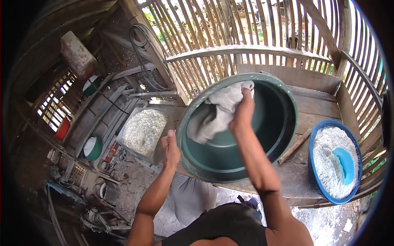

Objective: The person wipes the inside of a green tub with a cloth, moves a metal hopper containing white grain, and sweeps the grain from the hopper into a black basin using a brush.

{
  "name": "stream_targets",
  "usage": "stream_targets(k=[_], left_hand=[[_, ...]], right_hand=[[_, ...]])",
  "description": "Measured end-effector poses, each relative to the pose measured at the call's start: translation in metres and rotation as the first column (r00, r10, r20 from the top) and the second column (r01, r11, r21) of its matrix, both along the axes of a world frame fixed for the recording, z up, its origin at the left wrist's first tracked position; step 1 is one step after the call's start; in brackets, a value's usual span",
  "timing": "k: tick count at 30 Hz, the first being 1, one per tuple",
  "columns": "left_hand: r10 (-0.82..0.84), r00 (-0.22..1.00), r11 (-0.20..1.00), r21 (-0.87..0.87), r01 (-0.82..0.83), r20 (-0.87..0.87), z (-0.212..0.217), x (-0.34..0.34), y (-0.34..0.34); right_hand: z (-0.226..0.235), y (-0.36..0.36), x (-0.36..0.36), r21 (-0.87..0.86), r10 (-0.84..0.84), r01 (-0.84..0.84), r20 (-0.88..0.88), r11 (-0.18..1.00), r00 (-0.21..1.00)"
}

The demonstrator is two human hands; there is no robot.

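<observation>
A large dark green basin (262, 123) is tilted up in front of me, its hollow toward me. My left hand (171, 149) grips its left rim, with some fingers hidden. Inside it my right hand (244, 108) is closed on a greyish-white cloth (223, 102), pressed against the upper left of the inner wall. The cloth's lower end hangs loose and is blurred.
To the right, a blue tub (314, 164) of white grated material holds a light-blue scoop (345, 166). A wooden stick (295, 145) lies on the plank bench (316, 110). At left stand a box of white crumbs (143, 131) and green bowls, one (95, 149) nearer. Slatted walls (254, 24) enclose the far side.
</observation>
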State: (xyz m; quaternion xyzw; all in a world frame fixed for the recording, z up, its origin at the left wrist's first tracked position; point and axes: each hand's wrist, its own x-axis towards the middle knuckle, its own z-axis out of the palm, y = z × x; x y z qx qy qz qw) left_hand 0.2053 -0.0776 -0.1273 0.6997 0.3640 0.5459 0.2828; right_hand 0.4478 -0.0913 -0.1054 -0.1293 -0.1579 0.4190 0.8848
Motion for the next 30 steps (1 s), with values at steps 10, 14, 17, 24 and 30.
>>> stream_targets(k=[10, 14, 17, 24, 30], left_hand=[[-0.051, 0.998, 0.998, -0.024, 0.051, -0.031, 0.021, 0.005, -0.009], [-0.232, 0.967, 0.972, 0.014, 0.235, -0.108, 0.043, 0.027, -0.006], [-0.274, 0.911, 0.953, 0.044, 0.301, -0.307, 0.063, 0.04, -0.006], [-0.308, 0.83, 0.913, 0.1, 0.395, -0.465, 0.081, 0.049, -0.003], [-0.215, 0.931, 0.949, 0.162, 0.27, -0.295, 0.057, 0.039, 0.022]], right_hand=[[-0.191, -0.066, 0.01, -0.363, 0.651, 0.542, 0.363, 0.758, -0.667], [-0.049, -0.077, 0.036, 0.214, 0.188, 0.525, 0.771, 0.824, -0.609], [0.02, -0.045, 0.032, 0.596, -0.184, 0.159, 0.474, 0.787, -0.861], [-0.113, 0.012, 0.1, 0.471, -0.134, 0.703, 0.868, 0.533, -0.479], [-0.178, -0.027, 0.042, 0.006, 0.216, 0.327, 0.739, 0.945, -0.638]])
